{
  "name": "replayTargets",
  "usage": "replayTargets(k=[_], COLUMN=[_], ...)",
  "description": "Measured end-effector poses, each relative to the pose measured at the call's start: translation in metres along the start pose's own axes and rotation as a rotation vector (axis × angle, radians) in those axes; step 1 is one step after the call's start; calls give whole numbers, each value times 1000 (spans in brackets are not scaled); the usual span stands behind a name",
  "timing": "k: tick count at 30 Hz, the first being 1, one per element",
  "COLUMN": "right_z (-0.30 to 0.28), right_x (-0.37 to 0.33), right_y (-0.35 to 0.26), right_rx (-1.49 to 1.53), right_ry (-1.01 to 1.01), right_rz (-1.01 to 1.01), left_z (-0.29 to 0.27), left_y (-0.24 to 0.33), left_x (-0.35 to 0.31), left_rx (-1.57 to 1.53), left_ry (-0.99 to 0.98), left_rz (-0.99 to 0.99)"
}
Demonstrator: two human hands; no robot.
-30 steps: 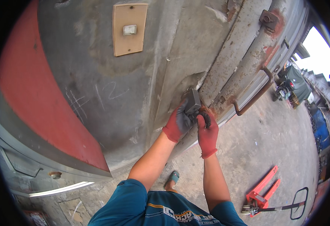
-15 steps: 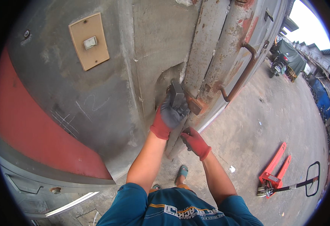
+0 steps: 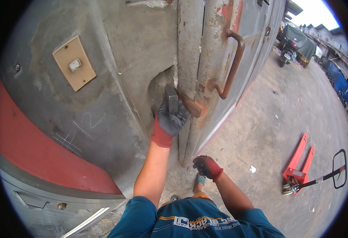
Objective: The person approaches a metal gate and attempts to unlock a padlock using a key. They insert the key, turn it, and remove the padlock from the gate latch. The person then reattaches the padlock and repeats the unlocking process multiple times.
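left hand (image 3: 170,121) in a grey and red glove, up by the edge of the big metal door (image 3: 205,59), grip closed tight around a dark metal block (image 3: 171,99). block just beside the rusty latch bar (image 3: 189,105), right at the gap in the wall. right hand (image 3: 205,166) lower down at 5 o'clock from the left one, in a dark red glove, fingers curled in; cannot tell if anything is inside that grip.

grey, rough concrete wall (image 3: 118,71) all around, with a chipped hole by the door edge. tan switch plate (image 3: 74,63) at 10 o'clock. wide red stripe (image 3: 31,146) low on the wall at 8 o'clock. rusty curved handle (image 3: 233,63) on the door at 1 o'clock. outside, a bare concrete floor (image 3: 269,119), with a red pallet jack (image 3: 301,166) at 4 o'clock. covered motorbike (image 3: 291,43) far off at 2 o'clock.
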State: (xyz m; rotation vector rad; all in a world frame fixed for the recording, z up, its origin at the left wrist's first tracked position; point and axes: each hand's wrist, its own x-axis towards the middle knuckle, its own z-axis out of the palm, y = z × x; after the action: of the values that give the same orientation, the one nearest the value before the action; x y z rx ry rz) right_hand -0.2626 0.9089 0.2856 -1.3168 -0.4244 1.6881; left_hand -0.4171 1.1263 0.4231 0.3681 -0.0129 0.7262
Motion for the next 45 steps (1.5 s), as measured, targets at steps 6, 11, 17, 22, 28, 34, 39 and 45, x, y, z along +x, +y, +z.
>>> replayTargets(k=[6, 11, 17, 22, 28, 34, 39, 45], right_z=[-34, -48, -34, -24, 13, 38, 44, 77], right_x=[-8, -29, -61, -82, -102, -108, -106, -93], right_y=[60, 82, 42, 30, 16, 3, 2, -46], right_rx=[-287, -514, -616, -126, -412, -857, -761, -618], right_ry=[-12, -233, -273, -245, 170, 445, 530, 541], right_rz=[-8, -411, -693, -247, -475, -1104, -1156, -1105], left_z=[-1, -5, -5, -8, -14, -17, -12, -4], left_y=[1, 0, 0, 1, 2, 0, -3, -12], left_x=[0, 0, -1, -1, 1, 0, -1, -5], left_rx=[26, 30, -16, -23, 4, -4, -2, 7], left_ry=[31, 103, 111, 12, -50, -15, 19, 18], left_rz=[11, 21, 10, -1, 5, 4, 16, 42])
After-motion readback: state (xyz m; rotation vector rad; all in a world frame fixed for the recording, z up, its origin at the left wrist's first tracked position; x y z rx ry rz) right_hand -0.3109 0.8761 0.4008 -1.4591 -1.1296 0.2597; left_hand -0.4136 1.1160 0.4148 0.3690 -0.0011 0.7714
